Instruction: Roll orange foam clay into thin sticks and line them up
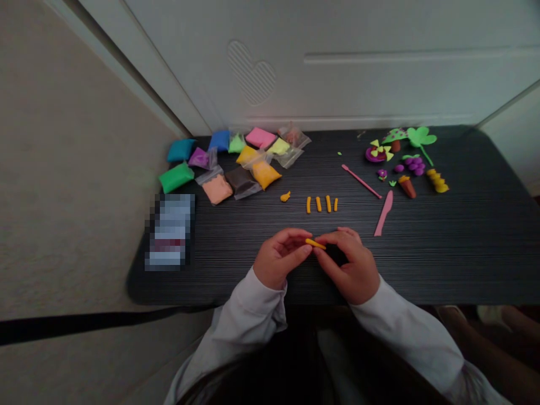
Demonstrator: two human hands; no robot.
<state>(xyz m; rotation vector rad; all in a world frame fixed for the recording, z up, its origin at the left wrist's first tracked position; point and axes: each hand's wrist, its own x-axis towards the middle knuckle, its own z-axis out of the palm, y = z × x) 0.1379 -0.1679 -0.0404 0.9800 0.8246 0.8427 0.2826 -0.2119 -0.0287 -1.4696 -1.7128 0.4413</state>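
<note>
Between my two hands is a short yellow-orange clay roll (315, 243), pinched at both ends above the near part of the dark table. My left hand (282, 256) grips its left end between thumb and fingers. At the other end, the thumb and forefinger of my right hand (352, 264) close on it. Just beyond my hands, several similar clay sticks (318, 204) lie side by side in a row. A small irregular lump of the same yellow clay (286, 196) sits to their left.
Bags of coloured clay (217, 185) cluster at the back left, behind a blurred phone-like screen (171, 230). To the right lie a pink clay knife (383, 214) and a thin pink tool (361, 181). Small clay models, including purple grapes (415, 165), stand at the back right of the table (476, 242).
</note>
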